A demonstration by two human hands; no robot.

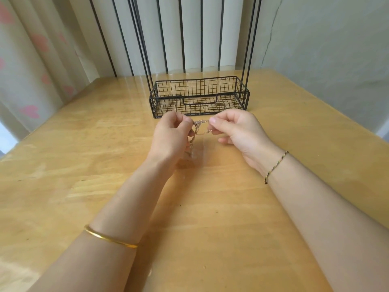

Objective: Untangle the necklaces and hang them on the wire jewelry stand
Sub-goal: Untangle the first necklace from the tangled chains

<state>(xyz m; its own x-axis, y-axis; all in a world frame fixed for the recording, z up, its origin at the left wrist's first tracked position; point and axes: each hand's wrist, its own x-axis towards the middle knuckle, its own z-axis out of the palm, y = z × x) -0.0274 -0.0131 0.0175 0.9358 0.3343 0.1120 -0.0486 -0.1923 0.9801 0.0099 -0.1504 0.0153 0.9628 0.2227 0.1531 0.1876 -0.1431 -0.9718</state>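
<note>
Head view: no readable writing. The left hand (171, 135) and right hand (233, 131), fingers curled, each pinch the tangled necklaces (200, 125) stretched between them above the table (84, 165). The black wire jewelry stand (199, 95) sits just beyond both hands.

One head-worn camera looks forward and down along the table (63, 165) toward the stand (199, 98) near its far edge, close in.

Light: bright, soft daylight from the curtain (31, 60) at far left. Glare: pale sheen across the table (84, 144), strongest far. Shadows: faint, soft-edged. Distortion: wide-angle bowing toward edges. Focus: necklaces (198, 123) slightly blurred; remainder sharp.
</note>
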